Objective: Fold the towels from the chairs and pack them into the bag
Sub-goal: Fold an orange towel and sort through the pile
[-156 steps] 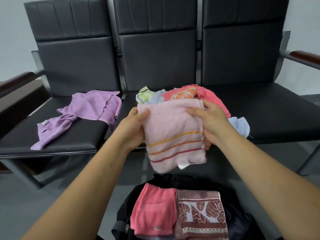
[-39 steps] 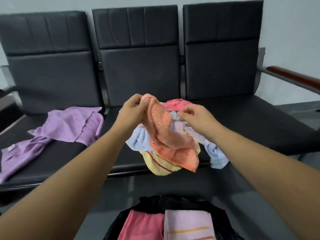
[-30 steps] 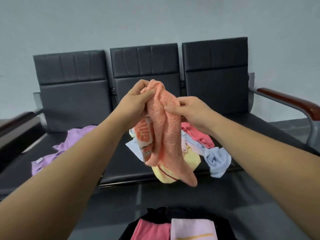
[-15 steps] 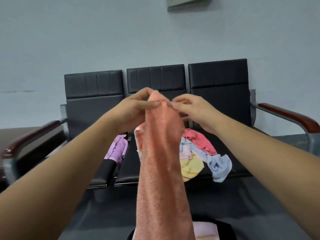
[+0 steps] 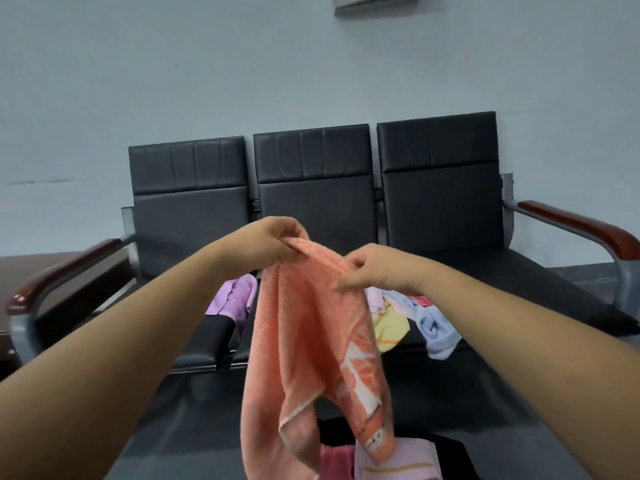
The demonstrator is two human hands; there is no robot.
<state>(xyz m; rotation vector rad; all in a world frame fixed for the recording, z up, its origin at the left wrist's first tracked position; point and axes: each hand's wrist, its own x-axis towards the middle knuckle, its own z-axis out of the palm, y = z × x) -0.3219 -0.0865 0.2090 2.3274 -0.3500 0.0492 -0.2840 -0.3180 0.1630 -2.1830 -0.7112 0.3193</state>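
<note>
Hanging from both hands, the salmon-orange terry towel (image 5: 311,341) falls in loose vertical folds in front of a row of three black padded chairs (image 5: 313,188). The left hand (image 5: 266,244) pinches the towel's top edge between thumb and curled fingers. The right hand (image 5: 377,271) grasps the same edge a little lower and to the right, fingers closed into the cloth.

The fabric is nubbly, with a paler leaf-like pattern on its lower right part and a thin cream hem. Its bottom splits into two drooping lobes. These hang over the open black fabric bag (image 5: 446,452) at the lower edge of the view.

Inside the bag, a folded pale pink towel with a yellow stripe (image 5: 398,462) lies just beside a deep pink towel (image 5: 334,460), both partly covered by the hanging cloth.

On the middle seat a loose heap shows a yellow towel (image 5: 389,329), a light blue towel (image 5: 436,330) and a bit of red cloth (image 5: 420,301). A crumpled purple towel (image 5: 232,299) lies on the left seat.
</note>
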